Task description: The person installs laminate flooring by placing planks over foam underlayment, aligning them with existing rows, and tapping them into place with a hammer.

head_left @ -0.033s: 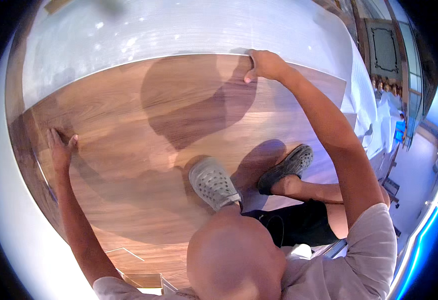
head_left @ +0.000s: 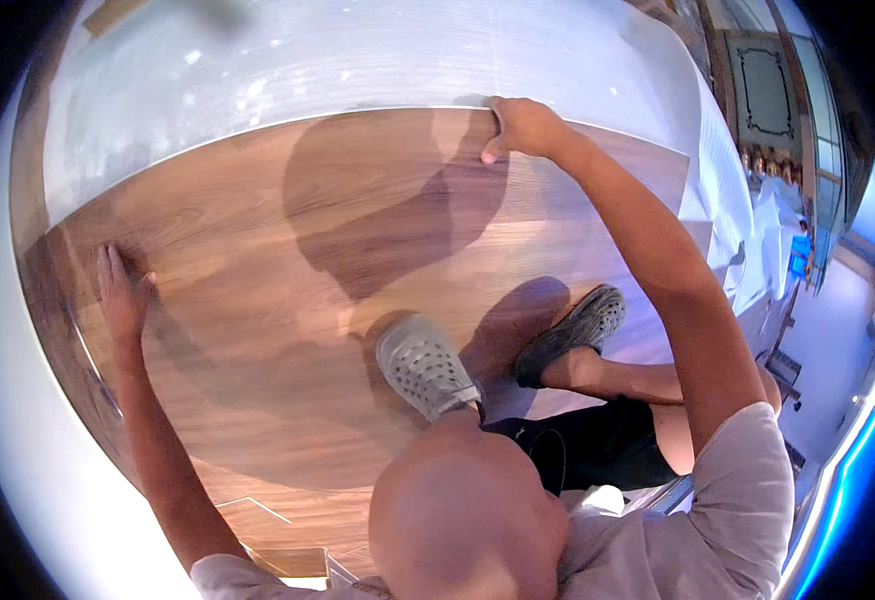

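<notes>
A wood-look floor plank (head_left: 228,180) lies at the far edge of the laid floor, its long far side against a white sheet. My right hand (head_left: 526,128) grips that far edge, thumb on top of the plank and fingers bent over the edge, their tips hidden. At the left, near the skirting board (head_left: 43,285), my left hand (head_left: 124,295) rests on the wood surface with its fingers stretched out and the thumb apart. It holds nothing.
The white underlay sheet (head_left: 378,60) spreads beyond the plank and crumples at the right. A grey clog (head_left: 423,370) and a dark clog (head_left: 583,325) stand on the floor. An open brown box (head_left: 293,562) is at the lower left, beside a white wall (head_left: 8,430).
My left hand has shifted slightly farther away along the wood, its fingers still stretched. My right hand has moved slightly to the left at the plank's edge.
</notes>
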`<control>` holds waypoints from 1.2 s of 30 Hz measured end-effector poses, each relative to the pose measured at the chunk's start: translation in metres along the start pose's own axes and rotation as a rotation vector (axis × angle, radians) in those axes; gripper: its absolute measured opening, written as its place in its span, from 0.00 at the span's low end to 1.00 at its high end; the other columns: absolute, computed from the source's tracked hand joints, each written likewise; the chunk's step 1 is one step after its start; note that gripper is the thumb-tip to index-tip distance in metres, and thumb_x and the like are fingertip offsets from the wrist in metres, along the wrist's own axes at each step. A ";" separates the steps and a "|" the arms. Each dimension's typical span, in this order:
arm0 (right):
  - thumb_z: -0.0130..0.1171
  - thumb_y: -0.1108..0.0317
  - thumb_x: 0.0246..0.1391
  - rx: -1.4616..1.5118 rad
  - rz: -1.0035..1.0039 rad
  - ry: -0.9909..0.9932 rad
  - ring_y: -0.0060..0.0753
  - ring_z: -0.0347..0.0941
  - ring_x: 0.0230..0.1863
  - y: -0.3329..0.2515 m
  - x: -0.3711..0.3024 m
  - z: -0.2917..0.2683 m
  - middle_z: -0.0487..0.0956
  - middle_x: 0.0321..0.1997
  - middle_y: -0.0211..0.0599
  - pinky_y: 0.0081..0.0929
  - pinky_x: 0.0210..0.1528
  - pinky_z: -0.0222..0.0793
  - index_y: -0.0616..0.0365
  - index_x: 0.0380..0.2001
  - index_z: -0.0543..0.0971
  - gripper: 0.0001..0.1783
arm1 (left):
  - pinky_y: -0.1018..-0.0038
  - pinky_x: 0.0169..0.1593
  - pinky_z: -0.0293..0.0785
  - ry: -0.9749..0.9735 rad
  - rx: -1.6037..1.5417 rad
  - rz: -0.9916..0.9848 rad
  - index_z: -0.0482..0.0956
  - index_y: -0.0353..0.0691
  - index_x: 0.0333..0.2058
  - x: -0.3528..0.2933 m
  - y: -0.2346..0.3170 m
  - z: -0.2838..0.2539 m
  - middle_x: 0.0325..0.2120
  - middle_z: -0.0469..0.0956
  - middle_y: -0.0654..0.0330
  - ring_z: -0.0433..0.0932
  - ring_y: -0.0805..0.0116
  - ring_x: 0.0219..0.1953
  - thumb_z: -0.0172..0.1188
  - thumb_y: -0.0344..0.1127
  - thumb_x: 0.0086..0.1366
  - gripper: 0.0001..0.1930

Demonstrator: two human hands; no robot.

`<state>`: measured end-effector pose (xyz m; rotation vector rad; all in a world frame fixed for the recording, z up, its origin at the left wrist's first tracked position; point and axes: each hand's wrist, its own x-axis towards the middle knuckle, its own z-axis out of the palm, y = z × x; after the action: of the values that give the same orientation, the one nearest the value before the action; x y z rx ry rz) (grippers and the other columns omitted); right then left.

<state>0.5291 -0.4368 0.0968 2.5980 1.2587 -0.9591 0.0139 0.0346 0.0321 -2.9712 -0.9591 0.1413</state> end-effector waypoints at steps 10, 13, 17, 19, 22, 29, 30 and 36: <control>0.76 0.44 0.34 0.077 -0.122 0.014 0.56 0.78 0.45 0.014 -0.016 0.011 0.81 0.40 0.54 0.44 0.47 0.73 0.64 0.41 0.76 0.38 | 0.57 0.67 0.59 -0.227 -0.318 0.181 0.63 0.37 0.63 0.090 0.217 -0.075 0.62 0.63 0.44 0.61 0.44 0.64 0.77 0.40 0.36 0.52; 0.76 0.46 0.33 0.076 -0.139 0.118 0.55 0.78 0.46 0.033 -0.031 0.018 0.81 0.40 0.54 0.44 0.47 0.73 0.65 0.43 0.76 0.39 | 0.59 0.65 0.62 -0.008 -0.188 0.281 0.64 0.34 0.61 0.087 0.226 -0.058 0.60 0.65 0.44 0.63 0.44 0.62 0.76 0.40 0.35 0.51; 0.77 0.46 0.32 0.128 -0.118 0.089 0.56 0.78 0.45 0.043 -0.030 0.022 0.81 0.39 0.54 0.44 0.47 0.73 0.65 0.41 0.77 0.39 | 0.60 0.63 0.66 -0.155 -0.164 0.340 0.65 0.32 0.59 0.103 0.232 -0.053 0.59 0.67 0.44 0.66 0.45 0.61 0.76 0.43 0.38 0.49; 0.77 0.45 0.30 0.145 -0.113 0.039 0.55 0.78 0.45 0.035 -0.022 0.017 0.81 0.40 0.53 0.44 0.48 0.73 0.65 0.40 0.79 0.39 | 0.61 0.63 0.66 -0.377 -0.338 0.152 0.65 0.31 0.59 0.108 0.232 -0.065 0.58 0.68 0.44 0.67 0.47 0.60 0.76 0.45 0.40 0.48; 0.77 0.43 0.27 0.213 -0.116 0.121 0.52 0.79 0.43 0.042 -0.002 0.033 0.82 0.39 0.51 0.45 0.46 0.73 0.62 0.39 0.81 0.39 | 0.58 0.66 0.59 -0.268 -0.258 0.187 0.65 0.32 0.60 0.108 0.225 -0.055 0.61 0.65 0.43 0.62 0.46 0.64 0.70 0.55 0.46 0.47; 0.66 0.46 0.49 0.597 0.013 0.256 0.38 0.74 0.33 0.037 0.005 0.006 0.79 0.29 0.42 0.38 0.40 0.69 0.61 0.29 0.81 0.25 | 0.55 0.57 0.67 -0.090 -0.264 0.065 0.79 0.33 0.41 0.130 0.247 -0.080 0.46 0.77 0.44 0.72 0.47 0.52 0.61 0.63 0.59 0.32; 0.67 0.49 0.50 0.645 -0.038 0.249 0.35 0.73 0.31 0.020 0.007 0.002 0.79 0.28 0.40 0.34 0.40 0.69 0.61 0.29 0.80 0.23 | 0.54 0.55 0.67 0.332 -0.269 0.145 0.80 0.35 0.38 0.127 0.229 -0.060 0.42 0.79 0.47 0.73 0.46 0.48 0.59 0.58 0.63 0.27; 0.66 0.56 0.51 0.629 -0.149 0.200 0.38 0.76 0.36 -0.049 0.021 0.012 0.81 0.35 0.46 0.33 0.43 0.70 0.63 0.38 0.79 0.20 | 0.61 0.46 0.67 0.399 -0.380 0.051 0.81 0.39 0.28 0.122 0.257 -0.039 0.29 0.79 0.56 0.75 0.55 0.38 0.58 0.43 0.65 0.14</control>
<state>0.4967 -0.3949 0.0834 3.1698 1.3903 -1.3310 0.2653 -0.1019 0.0503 -3.1577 -0.9426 -0.6807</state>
